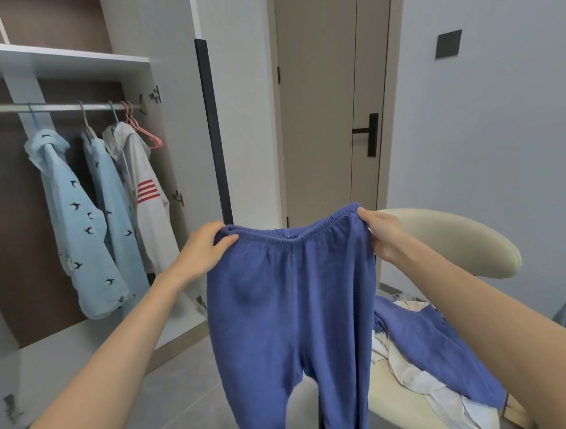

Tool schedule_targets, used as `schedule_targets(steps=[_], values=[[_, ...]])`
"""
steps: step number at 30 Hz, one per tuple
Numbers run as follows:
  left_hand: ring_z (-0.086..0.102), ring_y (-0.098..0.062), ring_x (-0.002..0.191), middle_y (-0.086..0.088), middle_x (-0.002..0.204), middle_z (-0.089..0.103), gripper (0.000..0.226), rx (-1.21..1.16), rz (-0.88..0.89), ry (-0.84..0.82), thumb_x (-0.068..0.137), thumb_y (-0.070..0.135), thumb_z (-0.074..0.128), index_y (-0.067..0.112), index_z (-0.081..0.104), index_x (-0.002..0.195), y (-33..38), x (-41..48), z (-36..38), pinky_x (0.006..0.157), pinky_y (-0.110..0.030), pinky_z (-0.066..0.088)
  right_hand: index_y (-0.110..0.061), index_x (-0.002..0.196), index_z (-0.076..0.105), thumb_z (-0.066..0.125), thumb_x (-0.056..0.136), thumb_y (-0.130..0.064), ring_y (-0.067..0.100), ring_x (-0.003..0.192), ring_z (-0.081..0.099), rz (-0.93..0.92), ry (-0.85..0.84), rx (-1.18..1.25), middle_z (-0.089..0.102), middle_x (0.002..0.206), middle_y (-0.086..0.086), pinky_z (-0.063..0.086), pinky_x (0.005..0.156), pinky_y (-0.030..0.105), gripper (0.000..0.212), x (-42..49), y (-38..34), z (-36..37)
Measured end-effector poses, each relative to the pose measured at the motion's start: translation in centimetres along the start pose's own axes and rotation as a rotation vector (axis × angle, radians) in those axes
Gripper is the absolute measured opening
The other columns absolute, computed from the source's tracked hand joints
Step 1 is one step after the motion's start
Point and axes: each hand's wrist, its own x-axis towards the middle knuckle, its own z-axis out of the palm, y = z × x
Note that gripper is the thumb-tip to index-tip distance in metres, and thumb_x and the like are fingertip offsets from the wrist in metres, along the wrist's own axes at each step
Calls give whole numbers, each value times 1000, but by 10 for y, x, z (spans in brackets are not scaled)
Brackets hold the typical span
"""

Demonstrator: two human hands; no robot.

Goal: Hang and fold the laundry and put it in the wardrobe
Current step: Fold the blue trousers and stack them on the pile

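Note:
I hold up a pair of blue trousers (pixel 292 308) by the elastic waistband, legs hanging down in front of me. My left hand (pixel 206 245) pinches the waistband's left corner and my right hand (pixel 379 232) pinches its right corner. The open wardrobe (pixel 59 59) is at the left, with a metal rail (pixel 63 108). On the rail hang two light-blue bird-print shirts (pixel 72 224), a white jacket with red stripes (pixel 148 197) and empty pink hangers (pixel 143 130).
A cream chair (pixel 463 237) at the right carries a heap of laundry: another blue garment (pixel 430 345) and white cloth (pixel 423 382). A closed door (pixel 327 109) with a black handle stands behind. The wardrobe door's dark edge (pixel 212 135) rises mid-frame. Grey tiled floor lies below.

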Motion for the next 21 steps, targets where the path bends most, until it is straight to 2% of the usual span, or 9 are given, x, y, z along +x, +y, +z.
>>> schedule_targets(steps=[3, 5, 7, 9, 12, 15, 18, 21], values=[[64, -18, 84, -7, 92, 70, 21, -315, -173, -103, 92, 30, 61, 12, 69, 98, 7, 0, -1, 75, -36, 54, -13, 84, 65, 59, 95, -23, 20, 86, 61, -26, 26, -67, 65, 95, 6, 50, 70, 28, 16, 1, 7, -1], [67, -15, 82, -7, 94, 72, 16, -508, -294, -114, 90, 28, 64, 15, 70, 97, 15, -1, 1, 67, -29, 57, -9, 87, 64, 59, 95, -21, 21, 86, 60, -35, 12, -48, 63, 96, 10, 49, 70, 28, 15, 0, 8, 3], [67, -14, 76, -8, 93, 71, 14, -664, -402, -67, 88, 24, 68, 11, 70, 92, 25, -1, 4, 56, -21, 55, 0, 93, 65, 60, 94, -19, 23, 84, 56, -54, 3, -23, 60, 95, 11, 48, 72, 30, 19, -5, 6, 11], [67, -15, 76, -9, 94, 70, 19, -773, -457, -33, 86, 21, 69, 4, 70, 95, 36, 1, 7, 55, -20, 54, 10, 97, 63, 61, 93, -18, 23, 78, 49, -98, -10, -43, 53, 88, 9, 43, 67, 32, 29, -15, 3, 23], [68, -15, 79, -10, 97, 70, 24, -817, -471, -45, 88, 19, 68, -1, 68, 100, 55, 4, 14, 58, -20, 55, -3, 79, 64, 63, 89, -19, 21, 66, 51, -205, -60, -126, 55, 76, 7, 44, 53, 24, 19, -37, -3, 43], [68, -16, 76, -13, 92, 69, 26, -833, -436, -74, 90, 17, 65, -7, 66, 99, 72, 5, 24, 54, -17, 54, -16, 73, 69, 70, 84, -23, 12, 63, 63, -324, -98, -247, 70, 73, -1, 48, 51, 19, 13, -59, -2, 61], [68, -16, 74, -11, 83, 68, 25, -789, -363, -88, 93, 17, 61, -6, 67, 90, 81, 4, 31, 54, -15, 52, -25, 70, 71, 71, 82, -25, 7, 70, 67, -428, -123, -345, 72, 73, -6, 55, 63, 25, 12, -73, 4, 70], [68, -11, 72, -14, 87, 69, 32, -692, -299, -125, 93, 22, 60, -9, 66, 97, 84, 2, 36, 57, -14, 52, -29, 76, 74, 68, 85, -23, 3, 81, 67, -500, -129, -393, 73, 79, -11, 57, 77, 28, 12, -79, 7, 69]])
